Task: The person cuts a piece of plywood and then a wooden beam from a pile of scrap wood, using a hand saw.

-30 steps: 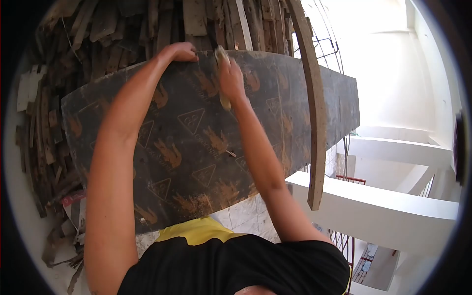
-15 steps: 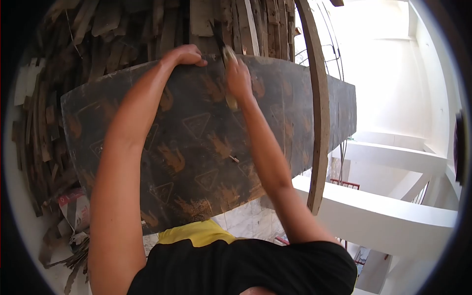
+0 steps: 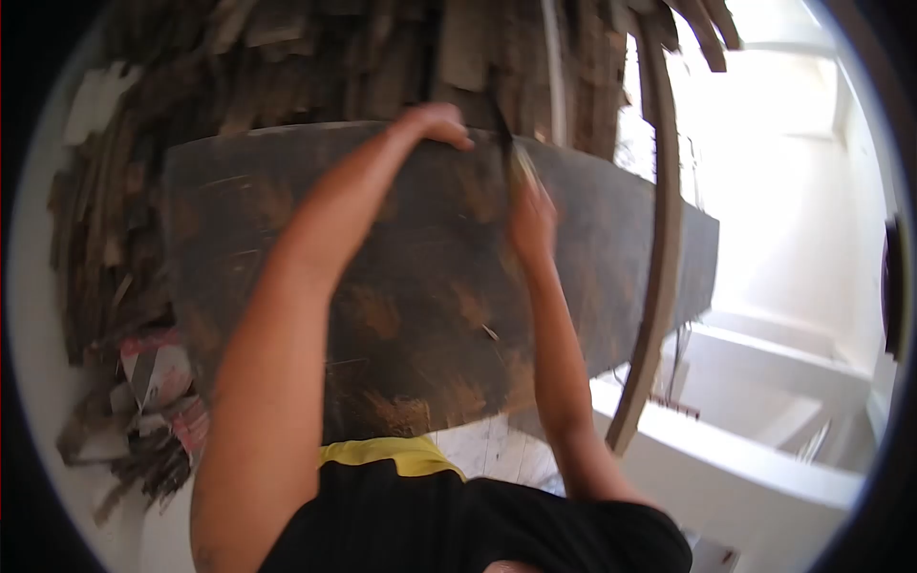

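Observation:
A large dark board (image 3: 420,258) with worn orange prints lies in front of me. My left hand (image 3: 439,124) rests at its far edge, the fingers bent over the edge. To the right of it, my right hand (image 3: 533,224) is wrapped round the pale handle of a saw (image 3: 503,126). The saw's dark, narrow blade points away from me and crosses the board's far edge. Motion blurs the saw and the right hand.
Stacked wooden planks (image 3: 373,57) fill the area beyond the board. A long curved timber (image 3: 661,220) crosses its right part. Torn bags and scraps (image 3: 158,377) lie at the lower left. White beams (image 3: 735,458) and an open drop are at the right.
The whole view has shifted, so the board, planks and both hands appear further right and slightly lower. My right hand has drawn back a little along with the saw; my left hand stays at the edge.

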`<state>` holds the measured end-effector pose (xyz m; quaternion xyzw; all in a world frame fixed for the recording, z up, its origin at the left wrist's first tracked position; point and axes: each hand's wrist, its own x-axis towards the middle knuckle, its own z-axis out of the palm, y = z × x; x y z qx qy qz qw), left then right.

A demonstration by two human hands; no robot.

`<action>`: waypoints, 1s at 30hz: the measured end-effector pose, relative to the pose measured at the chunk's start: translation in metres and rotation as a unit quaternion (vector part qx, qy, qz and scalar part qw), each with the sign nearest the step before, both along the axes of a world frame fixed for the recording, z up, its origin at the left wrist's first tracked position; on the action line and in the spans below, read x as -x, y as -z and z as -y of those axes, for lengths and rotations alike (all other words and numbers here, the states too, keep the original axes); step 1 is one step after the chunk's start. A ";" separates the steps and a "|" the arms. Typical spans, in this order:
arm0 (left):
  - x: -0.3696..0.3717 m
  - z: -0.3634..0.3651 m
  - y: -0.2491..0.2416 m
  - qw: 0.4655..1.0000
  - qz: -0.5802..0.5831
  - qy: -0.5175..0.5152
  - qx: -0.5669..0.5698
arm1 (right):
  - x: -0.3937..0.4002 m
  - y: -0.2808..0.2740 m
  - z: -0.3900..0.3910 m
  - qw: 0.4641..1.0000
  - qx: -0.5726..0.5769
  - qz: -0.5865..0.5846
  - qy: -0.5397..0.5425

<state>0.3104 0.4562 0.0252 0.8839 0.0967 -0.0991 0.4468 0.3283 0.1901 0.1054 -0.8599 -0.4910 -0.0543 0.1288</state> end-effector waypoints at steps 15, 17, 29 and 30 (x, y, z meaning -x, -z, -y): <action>0.001 -0.004 -0.012 0.999 -0.036 0.010 -0.013 | -0.043 -0.002 -0.078 0.852 -0.124 -0.459 0.220; 0.003 -0.004 -0.006 0.999 -0.031 0.020 0.028 | -0.025 0.007 -0.036 0.923 -0.177 -0.329 0.094; 0.006 0.001 -0.013 0.999 -0.035 0.011 0.005 | -0.030 0.014 -0.071 0.938 -0.127 -0.289 0.143; 0.006 -0.001 -0.016 0.998 -0.047 0.023 0.020 | -0.023 0.014 -0.058 0.947 -0.104 -0.277 0.125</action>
